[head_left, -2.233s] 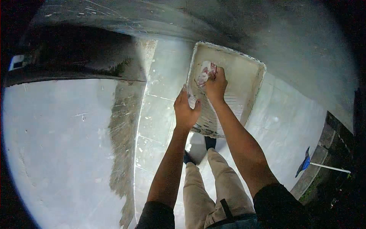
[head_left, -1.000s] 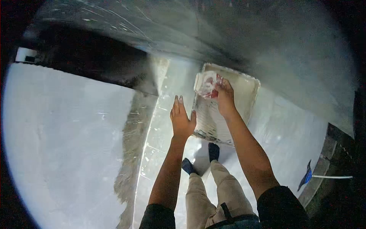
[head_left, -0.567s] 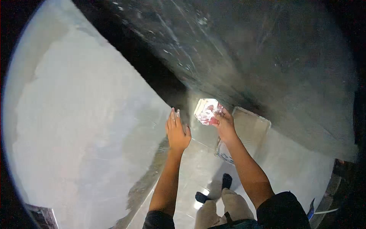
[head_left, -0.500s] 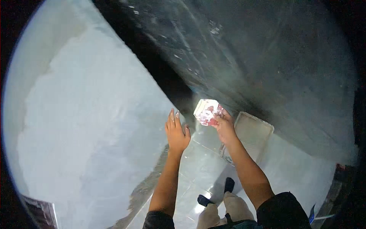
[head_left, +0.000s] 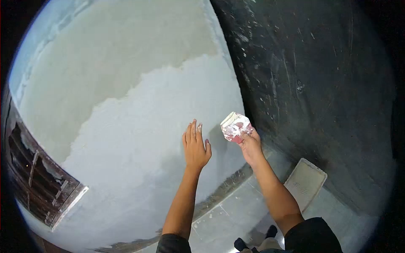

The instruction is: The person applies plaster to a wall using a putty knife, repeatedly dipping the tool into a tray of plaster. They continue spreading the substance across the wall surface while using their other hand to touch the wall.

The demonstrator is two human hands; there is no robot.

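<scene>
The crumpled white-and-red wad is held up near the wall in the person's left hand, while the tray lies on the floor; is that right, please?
Not quite: the head view shows the crumpled wad pinched in the right hand; the left hand is open and empty. The rest holds: it is up near the wall and the tray lies on the floor.

Wall matt, rough plaster; floor tiles glossy; pad w/ wet sheen.
</scene>
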